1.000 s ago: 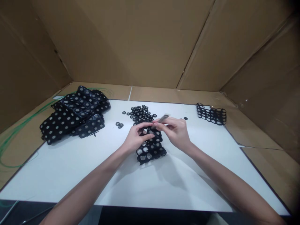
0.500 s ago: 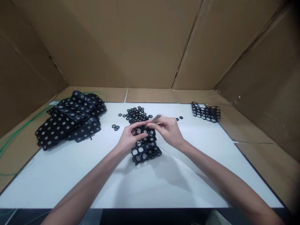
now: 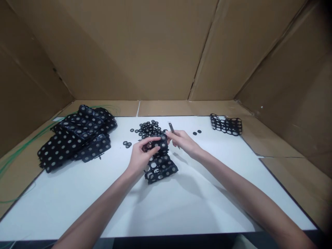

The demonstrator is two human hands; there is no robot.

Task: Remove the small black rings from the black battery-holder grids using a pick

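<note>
left fingers (image 3: 150, 140) clamped on black perforated strip (image 3: 163, 144), right fingers (image 3: 174, 134) pinching slim metal tool (image 3: 171, 127)

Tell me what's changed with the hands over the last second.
The right hand has drawn back slightly rightward, and the small blade in its fingers has turned from nearly sideways to nearly upright. The left hand now holds the far end of the black lattice strip lifted and folded up. Nothing was let go. The ring pile and the stacked lattice sheets stayed as they were.
</note>
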